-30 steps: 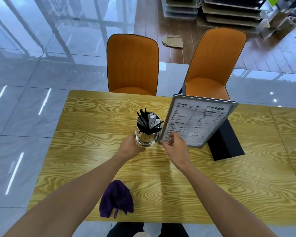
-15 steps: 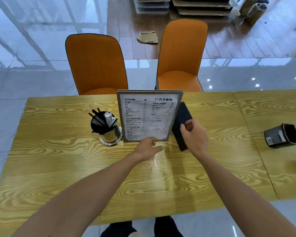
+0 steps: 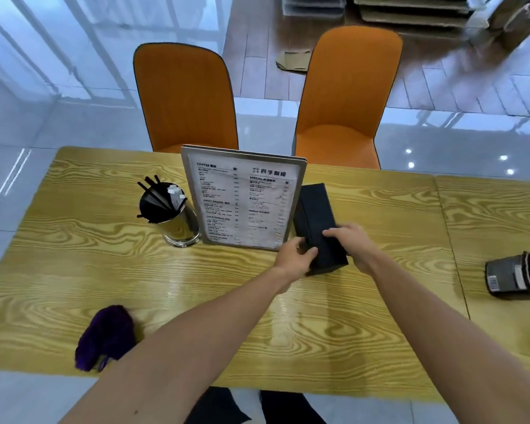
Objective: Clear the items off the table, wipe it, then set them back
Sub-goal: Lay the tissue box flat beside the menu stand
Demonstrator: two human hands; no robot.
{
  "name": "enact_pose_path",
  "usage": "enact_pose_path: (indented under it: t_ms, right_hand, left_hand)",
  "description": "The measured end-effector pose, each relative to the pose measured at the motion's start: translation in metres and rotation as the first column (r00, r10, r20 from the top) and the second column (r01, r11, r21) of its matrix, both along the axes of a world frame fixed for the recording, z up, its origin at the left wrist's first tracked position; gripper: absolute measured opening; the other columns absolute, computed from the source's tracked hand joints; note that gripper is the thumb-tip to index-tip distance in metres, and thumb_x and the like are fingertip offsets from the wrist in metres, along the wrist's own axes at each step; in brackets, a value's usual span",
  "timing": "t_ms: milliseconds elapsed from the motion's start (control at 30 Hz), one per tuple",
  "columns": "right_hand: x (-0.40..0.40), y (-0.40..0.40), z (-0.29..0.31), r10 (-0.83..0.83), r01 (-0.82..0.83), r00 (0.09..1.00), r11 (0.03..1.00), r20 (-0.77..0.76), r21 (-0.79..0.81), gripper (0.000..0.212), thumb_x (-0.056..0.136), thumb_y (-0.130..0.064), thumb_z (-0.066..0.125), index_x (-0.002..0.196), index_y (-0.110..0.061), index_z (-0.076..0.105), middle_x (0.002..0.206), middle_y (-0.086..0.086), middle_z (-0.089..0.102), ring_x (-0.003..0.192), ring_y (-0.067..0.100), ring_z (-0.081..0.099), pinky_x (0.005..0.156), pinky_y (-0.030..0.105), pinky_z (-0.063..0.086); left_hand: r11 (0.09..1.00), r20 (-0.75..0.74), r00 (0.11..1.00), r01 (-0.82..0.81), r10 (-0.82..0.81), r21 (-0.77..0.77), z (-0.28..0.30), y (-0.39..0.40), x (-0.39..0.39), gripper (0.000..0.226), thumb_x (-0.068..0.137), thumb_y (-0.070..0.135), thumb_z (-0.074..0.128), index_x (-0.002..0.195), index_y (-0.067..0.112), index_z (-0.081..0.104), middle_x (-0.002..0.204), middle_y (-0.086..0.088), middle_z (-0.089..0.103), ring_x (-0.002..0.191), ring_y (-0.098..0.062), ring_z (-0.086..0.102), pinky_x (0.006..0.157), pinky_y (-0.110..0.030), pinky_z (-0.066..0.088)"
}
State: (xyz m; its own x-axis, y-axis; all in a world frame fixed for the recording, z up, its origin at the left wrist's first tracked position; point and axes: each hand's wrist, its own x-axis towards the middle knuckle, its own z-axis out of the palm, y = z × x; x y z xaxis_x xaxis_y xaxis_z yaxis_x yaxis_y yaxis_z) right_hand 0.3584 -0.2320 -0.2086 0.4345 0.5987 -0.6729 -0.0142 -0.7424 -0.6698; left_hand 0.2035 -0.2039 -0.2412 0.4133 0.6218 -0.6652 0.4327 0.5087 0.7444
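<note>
A framed menu stand (image 3: 242, 197) stands upright on the yellow wood-grain table (image 3: 74, 270), mid-back. To its left is a shiny metal cup (image 3: 178, 224) holding black straws and white packets. To its right lies a long black box (image 3: 315, 221). My left hand (image 3: 294, 260) grips the box's near left edge and my right hand (image 3: 354, 244) grips its near right side. A purple cloth (image 3: 104, 338) lies crumpled near the table's front left edge.
Two orange chairs (image 3: 184, 96) (image 3: 346, 87) stand behind the table. A second table (image 3: 496, 215) joins on the right, with a black holder (image 3: 517, 276) lying on its side. Stacked trays and cardboard sit on the far floor.
My left hand left the metal cup and passed the menu's lower edge to the black box. My right hand left the menu and closed on the box. The view shifted.
</note>
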Motion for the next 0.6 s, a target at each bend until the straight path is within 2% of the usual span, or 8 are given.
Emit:
enact_pose_path:
  t_ms: [100, 200, 267, 367, 500, 600]
  right_hand:
    - [0.011, 0.001, 0.002, 0.090, -0.090, 0.996, 0.996, 0.018, -0.009, 0.024, 0.090, -0.014, 0.071, 0.113, -0.007, 0.071, 0.107, 0.007, 0.074, 0.093, 0.018, 0.067, 0.068, 0.031, 0.050]
    - [0.022, 0.004, 0.005, 0.217, -0.211, 0.966, 0.976, 0.140, -0.052, 0.025, 0.083, -0.011, 0.077, 0.105, -0.007, 0.066, 0.104, 0.009, 0.070, 0.096, 0.026, 0.066, 0.083, 0.044, 0.057]
    - [0.027, 0.004, 0.006, 0.418, -0.379, 0.850, 0.908, 0.322, -0.177, 0.030, 0.080, -0.011, 0.077, 0.101, -0.012, 0.056, 0.101, 0.007, 0.062, 0.098, 0.029, 0.060, 0.091, 0.049, 0.051]
    - [0.031, -0.005, 0.001, 0.634, -0.531, 0.553, 0.768, 0.540, -0.357, 0.031, 0.083, -0.011, 0.067, 0.106, -0.018, 0.047, 0.109, 0.004, 0.052, 0.107, 0.030, 0.049, 0.094, 0.049, 0.040]
    - [0.027, -0.025, -0.018, 0.715, -0.590, 0.376, 0.675, 0.590, -0.443, 0.036, 0.085, -0.010, 0.066, 0.114, -0.016, 0.047, 0.119, 0.005, 0.050, 0.113, 0.031, 0.047, 0.096, 0.048, 0.039]
    - [0.022, -0.044, -0.035, 0.717, -0.610, 0.284, 0.648, 0.637, -0.457, 0.038, 0.086, -0.009, 0.067, 0.117, -0.018, 0.047, 0.123, 0.003, 0.052, 0.115, 0.029, 0.048, 0.098, 0.042, 0.037]
  left_hand:
    - [0.999, 0.002, 0.999, -0.037, 0.037, -0.020, 0.003, -0.006, 0.006, 0.037, 0.097, 0.018, 0.065, 0.132, 0.010, 0.057, 0.115, -0.016, 0.069, 0.101, -0.029, 0.071, 0.084, -0.045, 0.062]
    - [0.996, 0.016, 0.998, -0.066, 0.067, -0.056, 0.008, -0.009, 0.007, 0.033, 0.097, 0.017, 0.065, 0.127, 0.006, 0.058, 0.111, -0.017, 0.070, 0.094, -0.027, 0.072, 0.082, -0.039, 0.062]
    - [0.994, -0.003, 0.995, -0.097, 0.097, -0.052, 0.010, -0.007, 0.007, 0.034, 0.098, 0.020, 0.064, 0.128, 0.007, 0.057, 0.107, -0.011, 0.068, 0.096, -0.026, 0.070, 0.087, -0.038, 0.061]
    - [0.991, -0.047, 0.991, -0.127, 0.125, -0.042, 0.011, -0.003, 0.002, 0.043, 0.099, 0.023, 0.062, 0.138, 0.007, 0.052, 0.110, -0.009, 0.065, 0.102, -0.026, 0.068, 0.094, -0.040, 0.058]
    - [0.997, -0.139, 0.988, -0.071, 0.071, 0.004, 0.003, -0.002, -0.002, 0.062, 0.096, 0.033, 0.063, 0.149, 0.007, 0.042, 0.129, -0.012, 0.062, 0.115, -0.028, 0.063, 0.104, -0.045, 0.051]
    - [0.999, -0.162, 0.986, -0.032, 0.037, 0.030, 0.000, -0.004, -0.001, 0.065, 0.098, 0.033, 0.060, 0.154, 0.013, 0.034, 0.149, -0.009, 0.049, 0.134, -0.026, 0.050, 0.112, -0.043, 0.043]
